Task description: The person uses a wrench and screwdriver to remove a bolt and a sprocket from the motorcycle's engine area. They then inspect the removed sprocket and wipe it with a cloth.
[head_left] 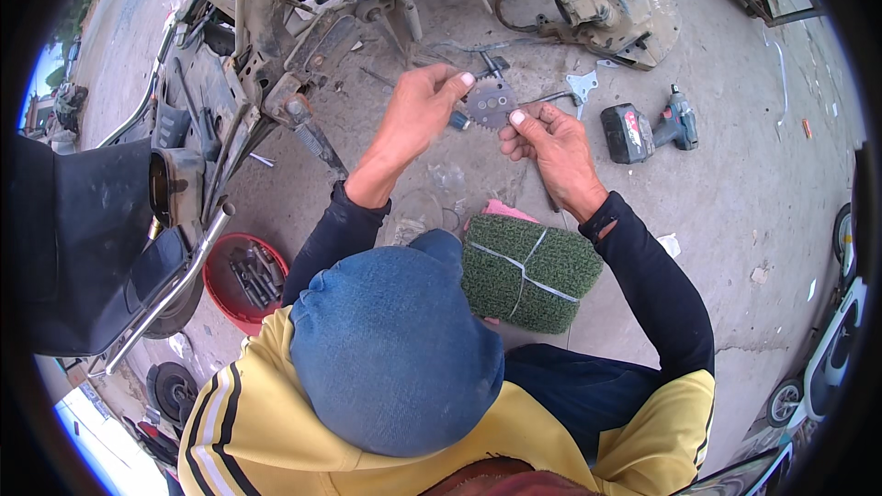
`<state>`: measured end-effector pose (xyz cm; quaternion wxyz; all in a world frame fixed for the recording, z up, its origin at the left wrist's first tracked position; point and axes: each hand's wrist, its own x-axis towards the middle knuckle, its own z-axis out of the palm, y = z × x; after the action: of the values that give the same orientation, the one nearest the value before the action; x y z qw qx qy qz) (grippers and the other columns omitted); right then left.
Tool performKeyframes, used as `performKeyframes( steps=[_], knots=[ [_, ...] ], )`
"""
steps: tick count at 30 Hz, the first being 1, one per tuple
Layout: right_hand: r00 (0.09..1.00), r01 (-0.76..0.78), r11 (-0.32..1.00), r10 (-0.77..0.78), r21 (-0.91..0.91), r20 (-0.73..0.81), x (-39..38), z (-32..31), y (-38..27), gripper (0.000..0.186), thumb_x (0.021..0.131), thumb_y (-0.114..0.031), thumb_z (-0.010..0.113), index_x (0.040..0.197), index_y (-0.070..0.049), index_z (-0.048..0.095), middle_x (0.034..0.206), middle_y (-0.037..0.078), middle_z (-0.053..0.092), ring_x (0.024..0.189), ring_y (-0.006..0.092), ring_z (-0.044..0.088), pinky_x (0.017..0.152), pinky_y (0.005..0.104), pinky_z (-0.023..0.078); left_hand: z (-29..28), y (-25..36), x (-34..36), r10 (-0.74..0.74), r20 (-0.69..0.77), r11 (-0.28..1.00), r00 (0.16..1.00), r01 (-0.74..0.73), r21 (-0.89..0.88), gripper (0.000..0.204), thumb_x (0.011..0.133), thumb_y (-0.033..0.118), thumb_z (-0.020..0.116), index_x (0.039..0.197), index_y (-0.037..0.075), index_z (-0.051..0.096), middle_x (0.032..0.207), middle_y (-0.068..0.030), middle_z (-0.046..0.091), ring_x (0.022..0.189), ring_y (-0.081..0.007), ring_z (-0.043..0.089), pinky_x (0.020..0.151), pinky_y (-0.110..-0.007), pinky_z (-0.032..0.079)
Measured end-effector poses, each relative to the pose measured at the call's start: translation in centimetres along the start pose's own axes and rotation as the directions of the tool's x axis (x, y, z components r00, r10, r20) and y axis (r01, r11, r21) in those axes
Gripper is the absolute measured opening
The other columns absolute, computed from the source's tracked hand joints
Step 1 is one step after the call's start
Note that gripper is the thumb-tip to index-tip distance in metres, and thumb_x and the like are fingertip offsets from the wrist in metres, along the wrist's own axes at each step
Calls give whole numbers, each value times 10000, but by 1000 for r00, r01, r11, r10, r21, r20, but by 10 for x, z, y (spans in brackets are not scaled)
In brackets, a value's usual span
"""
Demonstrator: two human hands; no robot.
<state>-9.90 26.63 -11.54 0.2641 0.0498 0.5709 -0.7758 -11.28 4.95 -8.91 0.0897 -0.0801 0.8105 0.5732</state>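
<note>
Between my two hands is a flat grey toothed metal plate (492, 103) with several round holes and a short shaft at its far end. My left hand (415, 115) pinches its upper left edge, thumb on top and fingers curled underneath. The lower right edge is between the thumb and fingers of my right hand (554, 149). Just beneath the plate, a small blue and dark cylindrical piece (459, 120) partly shows by my left fingers. A pale flat bracket (581, 88) lies on the ground beyond my right hand.
A cordless power tool (678, 119) with its battery lies to the right. Beyond my hands is a dirty engine cover (634, 20). A stripped motorcycle frame (276, 55) stands left, a red basin (218, 287) of metal parts nearby. A tied green turf pad (496, 289) lies by my knees.
</note>
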Motion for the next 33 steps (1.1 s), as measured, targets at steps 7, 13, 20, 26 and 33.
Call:
performKeyframes(
  steps=[7,13,20,26,33],
  knots=[
    [1000,-10,1000,10,-5,-16,1,3,-1,199,1032,-139,599,1085,52,615,912,124,711,749,160,682,679,277,554,0,-4,1,23,-1,1000,1000,-23,-18,280,999,223,666,1070,-45,712,746,9,602,648,-73,488,573,-257,399],
    [1000,-1,1000,1,-13,-12,1,3,0,195,1029,-127,597,1095,55,610,924,127,711,763,160,681,686,282,558,-3,4,-1,-28,26,999,999,28,20,301,977,169,654,1118,-93,695,951,-171,746,885,-186,688,771,-329,528],
    [1000,-17,1000,17,2,-19,1,4,1,203,1022,-117,597,1104,68,601,938,137,712,772,161,682,691,284,560,-4,0,0,-28,32,1000,999,27,11,296,973,163,661,1117,-94,693,948,-165,745,881,-185,685,776,-328,527],
    [999,-14,1000,14,-1,-42,3,5,5,239,955,-122,698,1066,62,594,861,109,707,709,143,672,632,268,548,-4,2,-1,-29,34,1000,999,29,0,288,973,161,660,1099,-95,695,915,-151,739,848,-168,671,749,-323,520],
    [987,-9,968,-33,-252,-159,-1,20,2,290,890,-148,776,982,51,586,750,78,673,606,116,642,527,253,507,-3,4,-3,-30,64,999,997,27,44,291,975,167,652,1093,-96,695,878,-135,729,799,-148,646,711,-318,507]
  ],
)
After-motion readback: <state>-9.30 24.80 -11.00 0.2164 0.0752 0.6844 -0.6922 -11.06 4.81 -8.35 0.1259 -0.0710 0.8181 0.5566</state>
